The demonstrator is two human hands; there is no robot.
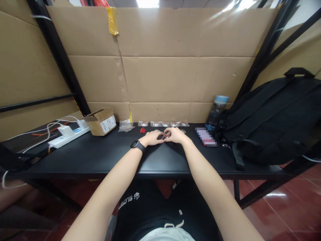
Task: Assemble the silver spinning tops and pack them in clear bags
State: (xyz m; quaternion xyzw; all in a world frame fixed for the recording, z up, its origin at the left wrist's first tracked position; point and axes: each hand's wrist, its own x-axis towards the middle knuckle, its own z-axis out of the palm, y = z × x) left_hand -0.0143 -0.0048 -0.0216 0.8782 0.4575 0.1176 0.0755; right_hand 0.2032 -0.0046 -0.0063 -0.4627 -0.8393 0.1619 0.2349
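Observation:
Both my hands meet over the middle of the black table. My left hand (154,137), with a dark watch on its wrist, has its fingers bent around the left side of a small clear and red piece (165,135). From the other side, my right hand (175,135) grips the same piece with curled fingers. Behind them lies a row of clear round packets with red inside, such as the leftmost packet (143,124). A small pile of red pieces (142,130) sits left of my hands, near a crumpled clear plastic bag (126,126).
An open cardboard box (101,122) and a white power strip (67,136) with cables stand at the left. On the right are a bottle (217,112), a blurred flat item (207,137) and a large black backpack (273,117). Cardboard panels (160,77) wall the back.

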